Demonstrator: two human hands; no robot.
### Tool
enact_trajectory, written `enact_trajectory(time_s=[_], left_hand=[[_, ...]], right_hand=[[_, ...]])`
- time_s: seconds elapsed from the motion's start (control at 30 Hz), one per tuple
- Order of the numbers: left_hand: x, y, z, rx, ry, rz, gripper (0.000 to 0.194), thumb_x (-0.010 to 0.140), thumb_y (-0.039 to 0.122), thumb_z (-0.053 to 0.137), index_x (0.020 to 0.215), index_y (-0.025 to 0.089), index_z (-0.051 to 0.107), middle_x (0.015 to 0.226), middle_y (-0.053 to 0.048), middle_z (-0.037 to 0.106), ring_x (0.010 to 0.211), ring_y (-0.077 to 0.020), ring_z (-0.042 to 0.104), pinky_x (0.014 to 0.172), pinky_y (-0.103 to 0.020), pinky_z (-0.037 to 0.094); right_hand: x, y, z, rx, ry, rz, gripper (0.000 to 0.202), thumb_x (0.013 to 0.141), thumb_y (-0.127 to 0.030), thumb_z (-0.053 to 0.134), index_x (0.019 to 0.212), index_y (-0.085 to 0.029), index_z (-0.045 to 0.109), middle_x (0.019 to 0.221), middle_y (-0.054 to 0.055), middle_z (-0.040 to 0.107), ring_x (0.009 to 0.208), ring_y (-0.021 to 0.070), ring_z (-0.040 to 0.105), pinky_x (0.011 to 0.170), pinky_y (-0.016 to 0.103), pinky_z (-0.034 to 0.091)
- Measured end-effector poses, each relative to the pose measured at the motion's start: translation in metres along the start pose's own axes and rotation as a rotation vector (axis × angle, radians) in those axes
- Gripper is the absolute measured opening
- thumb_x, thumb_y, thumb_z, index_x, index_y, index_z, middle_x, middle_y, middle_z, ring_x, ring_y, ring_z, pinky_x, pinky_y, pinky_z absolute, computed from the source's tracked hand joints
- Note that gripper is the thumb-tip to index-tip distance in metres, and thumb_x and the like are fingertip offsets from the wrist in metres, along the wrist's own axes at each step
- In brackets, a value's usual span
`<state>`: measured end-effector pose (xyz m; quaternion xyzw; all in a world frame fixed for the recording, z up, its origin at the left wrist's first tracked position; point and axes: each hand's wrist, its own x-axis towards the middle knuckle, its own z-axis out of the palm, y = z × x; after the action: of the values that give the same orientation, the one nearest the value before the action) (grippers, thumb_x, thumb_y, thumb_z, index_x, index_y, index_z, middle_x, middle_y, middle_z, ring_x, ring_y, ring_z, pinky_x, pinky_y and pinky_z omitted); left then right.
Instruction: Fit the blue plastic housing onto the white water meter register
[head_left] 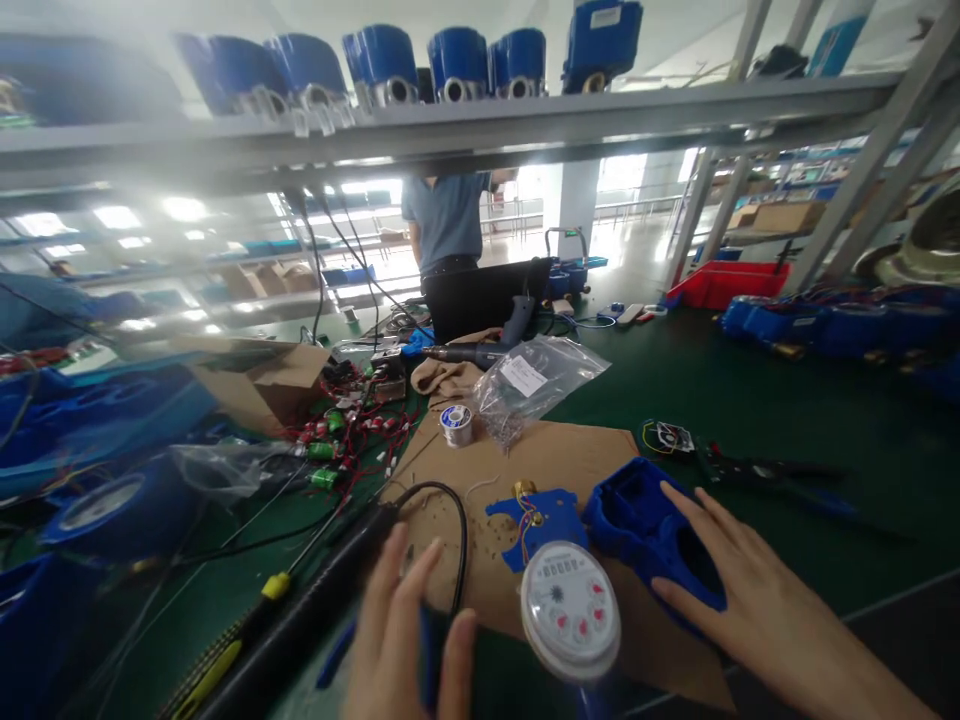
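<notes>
On the brown cardboard [480,520], a blue plate [551,520] with a brass fitting and thin wires lies flat. Just in front of it is a round white meter dial [571,612] with red pointers. My right hand [739,585] rests with spread fingers on the rim of a hollow blue housing [637,515], to the right of the plate. Nearer the bottom edge, my left hand [409,635] hovers with its fingers apart, holding nothing; it is slightly blurred. Blue tool handles [337,652] show partly behind it.
A solder spool [456,426] and a clear plastic bag [536,380] lie farther back. A yellow-and-black screwdriver [274,590] and black tube [315,600] are at left, pliers [772,470] at right. Blue housings line the shelf [480,130]. A person [448,225] stands beyond the table.
</notes>
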<state>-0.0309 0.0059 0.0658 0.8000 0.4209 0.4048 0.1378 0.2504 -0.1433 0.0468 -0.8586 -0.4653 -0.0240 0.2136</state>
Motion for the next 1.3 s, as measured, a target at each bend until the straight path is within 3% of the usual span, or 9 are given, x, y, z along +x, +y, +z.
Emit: enact_trajectory(time_s=[0.13, 0.23, 0.37, 0.43, 0.53, 0.63, 0.83, 1.0, 1.3], left_hand=[[0.024, 0.040, 0.026, -0.384, -0.325, -0.079, 0.038, 0.097, 0.035, 0.042, 0.130, 0.026, 0.057, 0.131, -0.006, 0.062, 0.124, -0.0242, 0.055, 0.104, -0.044, 0.047], [0.037, 0.055, 0.038, -0.540, -0.340, -0.142, 0.028, 0.095, 0.033, 0.047, 0.109, 0.028, 0.070, 0.113, -0.003, 0.071, 0.109, -0.0235, 0.063, 0.098, -0.041, 0.048], [0.047, 0.065, 0.044, -0.633, -0.355, -0.169, 0.024, 0.094, 0.031, 0.050, 0.101, 0.027, 0.072, 0.100, -0.002, 0.072, 0.097, -0.0225, 0.064, 0.092, -0.038, 0.047], [0.049, 0.069, 0.044, -0.653, -0.371, -0.148, 0.029, 0.097, 0.031, 0.045, 0.112, 0.026, 0.069, 0.102, -0.004, 0.070, 0.097, -0.0213, 0.063, 0.091, -0.036, 0.046], [0.049, 0.072, 0.043, -0.678, -0.383, -0.103, 0.040, 0.100, 0.030, 0.035, 0.133, 0.023, 0.055, 0.111, -0.008, 0.061, 0.104, -0.0211, 0.057, 0.093, -0.035, 0.043], [0.046, 0.071, 0.041, -0.685, -0.373, -0.061, 0.047, 0.099, 0.022, 0.029, 0.143, 0.019, 0.043, 0.110, -0.010, 0.057, 0.103, -0.0215, 0.056, 0.091, -0.036, 0.043], [0.046, 0.067, 0.039, -0.719, -0.224, -0.168, 0.019, 0.095, 0.018, 0.044, 0.109, 0.020, 0.057, 0.089, -0.002, 0.068, 0.081, -0.0164, 0.064, 0.073, -0.027, 0.045], [0.049, 0.071, 0.036, -0.702, -0.155, -0.184, 0.015, 0.091, 0.014, 0.050, 0.085, 0.022, 0.061, 0.086, 0.000, 0.062, 0.077, -0.0152, 0.059, 0.070, -0.026, 0.039], [0.059, 0.072, 0.049, -0.932, -0.056, -0.458, 0.023, 0.082, 0.018, 0.064, 0.091, 0.023, 0.044, 0.068, 0.005, 0.058, 0.060, -0.0131, 0.059, 0.059, -0.022, 0.041]], right_hand=[[0.006, -0.004, -0.028, 0.373, -0.104, 0.197, 0.080, 0.082, -0.065, 0.055, 0.150, -0.032, 0.028, 0.147, 0.010, 0.043, 0.133, 0.0360, 0.042, 0.112, 0.059, 0.032], [0.014, -0.023, -0.063, 0.883, -0.117, 0.425, 0.082, 0.079, -0.068, 0.060, 0.149, -0.039, 0.027, 0.151, 0.004, 0.040, 0.134, 0.0329, 0.043, 0.102, 0.048, 0.048], [0.039, -0.066, -0.098, 1.390, -0.326, 0.707, 0.048, 0.087, -0.037, 0.062, 0.131, -0.022, 0.051, 0.126, 0.009, 0.064, 0.107, 0.0237, 0.065, 0.082, 0.028, 0.059], [0.056, -0.087, -0.108, 1.485, -0.515, 0.729, 0.025, 0.094, -0.029, 0.049, 0.109, -0.013, 0.061, 0.100, 0.012, 0.073, 0.085, 0.0221, 0.071, 0.076, 0.030, 0.060], [0.077, -0.111, -0.115, 1.444, -0.703, 0.662, 0.031, 0.099, -0.027, 0.039, 0.093, -0.011, 0.065, 0.082, 0.010, 0.074, 0.071, 0.0200, 0.071, 0.067, 0.030, 0.060], [0.088, -0.122, -0.118, 1.353, -0.810, 0.603, 0.032, 0.101, -0.031, 0.041, 0.100, -0.012, 0.066, 0.089, 0.009, 0.075, 0.076, 0.0191, 0.072, 0.071, 0.031, 0.060], [0.097, -0.136, -0.119, 1.197, -0.990, 0.598, 0.045, 0.103, -0.046, 0.037, 0.117, -0.011, 0.062, 0.105, 0.013, 0.073, 0.087, 0.0188, 0.072, 0.078, 0.031, 0.059], [0.099, -0.147, -0.113, 1.125, -1.017, 0.624, 0.046, 0.100, -0.051, 0.044, 0.115, -0.010, 0.060, 0.095, 0.012, 0.073, 0.080, 0.0183, 0.072, 0.073, 0.029, 0.060], [0.105, -0.169, -0.110, 0.919, -0.922, 0.617, 0.043, 0.094, -0.050, 0.058, 0.121, -0.016, 0.059, 0.108, 0.012, 0.072, 0.086, 0.0206, 0.072, 0.077, 0.031, 0.061]])
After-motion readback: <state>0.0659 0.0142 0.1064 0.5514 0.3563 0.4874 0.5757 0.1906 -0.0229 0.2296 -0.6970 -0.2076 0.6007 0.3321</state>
